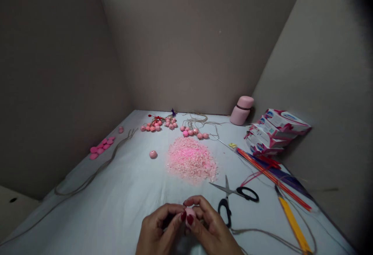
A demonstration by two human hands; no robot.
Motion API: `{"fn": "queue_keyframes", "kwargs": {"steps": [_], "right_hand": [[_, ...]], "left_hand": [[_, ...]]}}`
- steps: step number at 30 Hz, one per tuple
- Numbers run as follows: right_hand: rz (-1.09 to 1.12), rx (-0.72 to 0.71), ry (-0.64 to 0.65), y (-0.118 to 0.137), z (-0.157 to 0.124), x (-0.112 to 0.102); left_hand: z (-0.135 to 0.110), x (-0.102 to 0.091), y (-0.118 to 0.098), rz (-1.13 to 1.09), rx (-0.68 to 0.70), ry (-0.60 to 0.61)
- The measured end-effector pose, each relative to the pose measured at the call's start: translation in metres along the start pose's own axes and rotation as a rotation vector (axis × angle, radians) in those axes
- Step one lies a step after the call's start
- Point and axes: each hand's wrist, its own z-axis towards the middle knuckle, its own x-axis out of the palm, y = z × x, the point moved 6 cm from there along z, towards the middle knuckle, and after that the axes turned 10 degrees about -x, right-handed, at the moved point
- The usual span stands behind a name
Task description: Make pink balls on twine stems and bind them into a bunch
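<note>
Near the front edge, my left hand (pixel 164 224) and my right hand (pixel 205 222) meet, both with fingers curled in. Between their fingertips is a small pale pink ball (pixel 190 211), pressed by both thumbs and mostly covered by the fingers. Just beyond the hands lies a pile of pink shavings (pixel 190 158). One pink bead (pixel 153 154) with a dark hole in its top sits to the left of that pile. Beside my right hand rest spread scissors (pixel 229 192) with black handles.
A yellow cutter knife (pixel 294 222) and red sticks (pixel 271 175) lie at right, near stacked boxes (pixel 275 130) and a pink flask (pixel 241 111). Several strung pink beads (pixel 153 126) are at the back. Flattened pink pieces (pixel 100 148) and twine (pixel 96 173) lie left, beside the partition.
</note>
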Motion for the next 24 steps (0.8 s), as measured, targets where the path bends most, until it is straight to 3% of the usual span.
{"fn": "queue_keyframes", "kwargs": {"steps": [4,7,12,14,18,24], "right_hand": [[-0.036,0.001,0.014,0.001,0.001,0.001],[-0.059,-0.017,0.002,0.001,0.003,-0.001],[-0.005,0.101,0.018,-0.011,0.005,-0.003],[0.08,0.18,0.036,-0.014,0.005,-0.001],[0.251,0.283,-0.022,-0.014,0.004,0.0],[0.317,0.352,-0.097,-0.013,0.004,0.001]], "left_hand": [[-0.002,-0.003,-0.009,0.082,0.19,-0.112],[0.0,-0.018,-0.012,-0.001,0.153,-0.219],[0.015,-0.07,-0.003,-0.412,-0.115,-0.291],[0.018,-0.1,0.001,-0.585,-0.135,-0.441],[0.017,-0.145,0.004,-0.674,-0.119,-0.675],[0.008,-0.183,0.013,-0.692,-0.137,-0.824]]}}
